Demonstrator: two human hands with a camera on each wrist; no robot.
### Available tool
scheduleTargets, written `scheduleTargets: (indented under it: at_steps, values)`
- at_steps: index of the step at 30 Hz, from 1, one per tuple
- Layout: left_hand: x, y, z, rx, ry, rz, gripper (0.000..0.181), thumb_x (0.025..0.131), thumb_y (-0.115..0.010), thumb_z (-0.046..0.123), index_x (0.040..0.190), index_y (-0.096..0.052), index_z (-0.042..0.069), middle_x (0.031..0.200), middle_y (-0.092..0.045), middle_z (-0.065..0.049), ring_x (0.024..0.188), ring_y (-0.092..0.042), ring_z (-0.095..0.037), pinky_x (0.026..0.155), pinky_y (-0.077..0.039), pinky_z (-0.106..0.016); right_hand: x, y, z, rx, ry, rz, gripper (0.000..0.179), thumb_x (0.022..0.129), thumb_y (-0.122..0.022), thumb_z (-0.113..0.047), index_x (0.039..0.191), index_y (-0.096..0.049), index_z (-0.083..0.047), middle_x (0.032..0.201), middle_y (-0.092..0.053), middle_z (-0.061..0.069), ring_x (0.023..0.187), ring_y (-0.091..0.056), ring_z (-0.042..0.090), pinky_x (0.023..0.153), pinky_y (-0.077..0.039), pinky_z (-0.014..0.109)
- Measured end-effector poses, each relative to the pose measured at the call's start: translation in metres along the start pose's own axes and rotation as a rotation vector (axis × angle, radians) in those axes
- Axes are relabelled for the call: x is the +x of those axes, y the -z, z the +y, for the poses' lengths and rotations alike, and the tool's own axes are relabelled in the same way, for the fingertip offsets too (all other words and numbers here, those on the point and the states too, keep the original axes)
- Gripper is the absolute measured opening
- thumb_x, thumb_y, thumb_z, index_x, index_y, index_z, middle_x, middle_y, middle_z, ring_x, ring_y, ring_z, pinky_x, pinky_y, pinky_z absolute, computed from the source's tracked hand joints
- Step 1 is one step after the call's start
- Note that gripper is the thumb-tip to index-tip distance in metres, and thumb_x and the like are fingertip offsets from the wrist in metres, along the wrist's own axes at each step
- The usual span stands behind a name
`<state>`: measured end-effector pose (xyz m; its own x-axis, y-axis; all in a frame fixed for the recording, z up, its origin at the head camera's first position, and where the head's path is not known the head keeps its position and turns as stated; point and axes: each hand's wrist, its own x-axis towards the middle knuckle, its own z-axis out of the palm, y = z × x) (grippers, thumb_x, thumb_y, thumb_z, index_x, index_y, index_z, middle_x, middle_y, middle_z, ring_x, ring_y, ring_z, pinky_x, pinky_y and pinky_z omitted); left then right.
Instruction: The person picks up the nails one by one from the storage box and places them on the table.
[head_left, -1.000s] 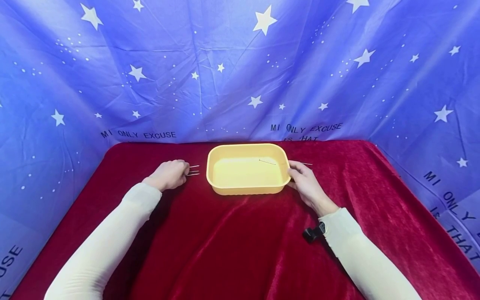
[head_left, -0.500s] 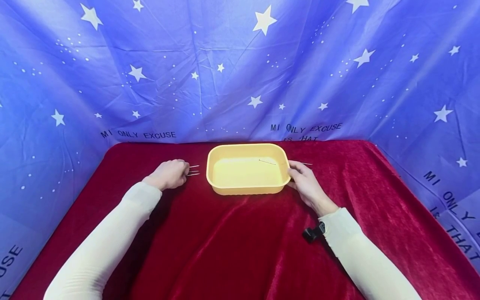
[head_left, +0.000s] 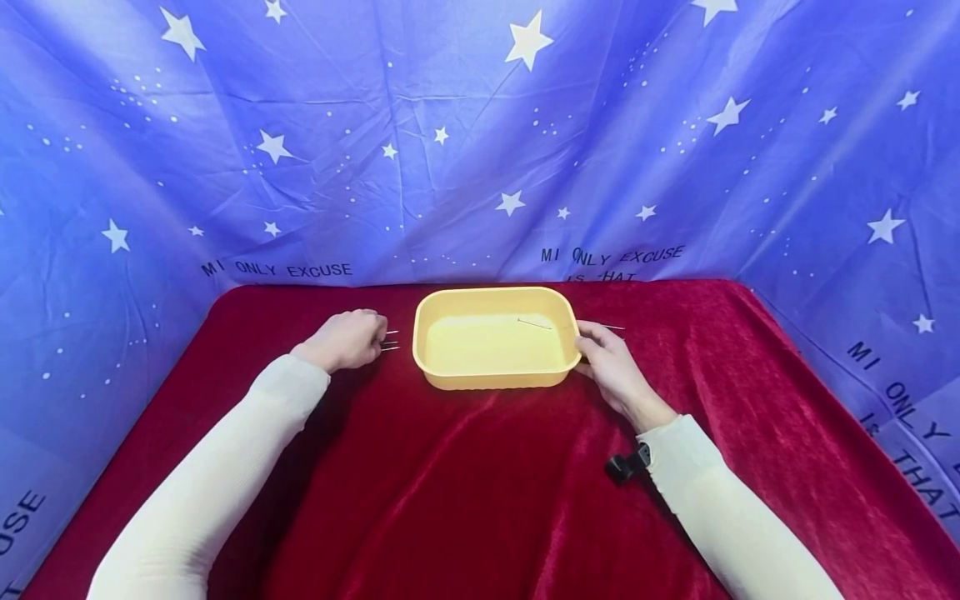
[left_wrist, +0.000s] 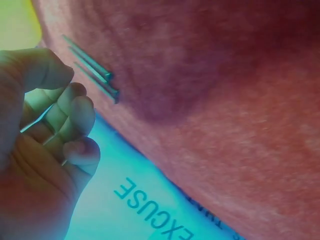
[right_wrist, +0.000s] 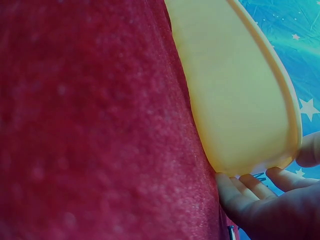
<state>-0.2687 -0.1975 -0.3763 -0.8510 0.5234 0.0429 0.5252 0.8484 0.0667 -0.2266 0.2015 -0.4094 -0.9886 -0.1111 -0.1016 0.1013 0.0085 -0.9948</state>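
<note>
In the head view my left hand point(head_left: 349, 340) hovers by the left side of the yellow plastic tub point(head_left: 495, 382), fingers loosely curled. Three thin metal nails point(left_wrist: 90, 65) lie side by side on the cloth near its fingertips, their heads turned away from the tub; none appears gripped. My right hand point(head_left: 611, 367) holds the tub's right end, the thumb at the rim and the fingers against the outer wall point(right_wrist: 240, 100). Inside the tub lies a single nail point(head_left: 535, 324). Just past the right fingers another nail point(head_left: 615, 327) shows, partly hidden by that hand.
A dark red velvet cloth point(head_left: 420, 483) covers the table. Behind and at both sides hangs a blue curtain point(head_left: 450, 200) with white stars and black lettering. A black device point(head_left: 626, 467) is strapped to the right wrist.
My left hand has shifted slightly right and away from me, covering more of the nails, which stay in place. The right hand and tub have not moved.
</note>
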Motion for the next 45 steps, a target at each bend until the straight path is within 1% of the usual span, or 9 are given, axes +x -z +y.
scheduleTargets:
  at_steps: [7,13,16,19,22,27,34,39,45]
  values:
    - [0.010,0.010,0.007,0.002,-0.013,0.004,0.015,0.070,-0.059,0.001,0.068,-0.054,0.015,0.072,-0.053,-0.001,0.066,-0.052,-0.023,0.058,-0.047,-0.041,0.000,0.001,0.000,0.009,-0.010,0.003,0.043,0.100,-0.037,-0.008,0.141,-0.036,0.005,0.135,-0.042,0.025,0.110,-0.052,0.026,0.088,-0.052,0.034]
    - [0.021,0.018,0.012,0.026,-0.022,0.007,0.015,0.071,-0.058,0.002,0.067,-0.054,0.016,0.074,-0.054,-0.001,0.068,-0.053,-0.023,0.059,-0.046,-0.041,-0.001,0.001,0.002,0.011,-0.007,0.003,0.043,0.100,-0.038,-0.008,0.141,-0.036,0.005,0.131,-0.043,0.022,0.101,-0.056,0.015,0.087,-0.052,0.032]
    - [0.028,0.024,0.016,0.032,-0.031,0.019,0.014,0.071,-0.057,0.002,0.068,-0.054,0.015,0.076,-0.055,-0.002,0.069,-0.054,-0.025,0.060,-0.047,-0.043,-0.001,0.002,0.002,0.014,-0.009,0.004,0.042,0.100,-0.038,-0.008,0.140,-0.037,0.005,0.130,-0.044,0.021,0.098,-0.057,0.013,0.086,-0.052,0.032]
    - [0.035,0.030,0.021,0.031,-0.034,0.028,0.011,0.072,-0.056,0.002,0.072,-0.056,0.014,0.079,-0.057,-0.004,0.073,-0.056,-0.027,0.063,-0.048,-0.045,-0.001,0.002,0.001,0.008,-0.011,0.010,0.043,0.100,-0.038,-0.008,0.140,-0.037,0.004,0.132,-0.044,0.021,0.101,-0.056,0.016,0.087,-0.052,0.033]
    - [0.042,0.035,0.028,0.032,-0.035,0.037,0.011,0.073,-0.054,0.003,0.075,-0.058,0.013,0.081,-0.058,-0.004,0.075,-0.058,-0.028,0.064,-0.049,-0.046,-0.002,0.002,0.000,0.002,-0.014,0.010,0.044,0.099,-0.037,-0.008,0.141,-0.036,0.005,0.135,-0.042,0.023,0.107,-0.054,0.022,0.088,-0.052,0.034]
    - [0.053,0.042,0.038,0.046,-0.058,0.046,0.010,0.076,-0.054,0.004,0.074,-0.058,0.013,0.079,-0.057,-0.003,0.075,-0.057,-0.026,0.063,-0.050,-0.044,-0.001,0.001,0.001,0.001,-0.019,0.012,0.044,0.100,-0.037,-0.008,0.142,-0.036,0.004,0.136,-0.042,0.024,0.113,-0.051,0.029,0.089,-0.051,0.034]
    - [0.067,0.047,0.050,0.056,-0.067,0.007,0.009,0.077,-0.054,0.004,0.079,-0.056,0.012,0.081,-0.055,-0.003,0.076,-0.053,-0.025,0.065,-0.048,-0.042,-0.001,0.001,0.001,0.013,-0.013,0.008,0.044,0.100,-0.037,-0.008,0.142,-0.035,0.005,0.136,-0.041,0.025,0.116,-0.049,0.033,0.090,-0.051,0.037]
    - [0.077,0.051,0.058,0.069,-0.071,0.008,0.010,0.078,-0.054,0.004,0.083,-0.059,0.011,0.085,-0.057,-0.004,0.078,-0.055,-0.026,0.069,-0.049,-0.042,0.000,0.001,0.000,0.005,-0.007,0.006,0.043,0.100,-0.037,-0.008,0.142,-0.035,0.005,0.136,-0.041,0.025,0.116,-0.049,0.033,0.091,-0.051,0.038]
    - [0.088,0.054,0.070,0.078,-0.083,0.006,0.009,0.079,-0.055,0.005,0.083,-0.059,0.012,0.086,-0.057,-0.003,0.079,-0.056,-0.026,0.068,-0.049,-0.042,0.000,0.000,0.000,0.008,-0.004,-0.001,0.044,0.100,-0.036,-0.008,0.142,-0.035,0.006,0.136,-0.040,0.027,0.114,-0.050,0.032,0.092,-0.050,0.039]
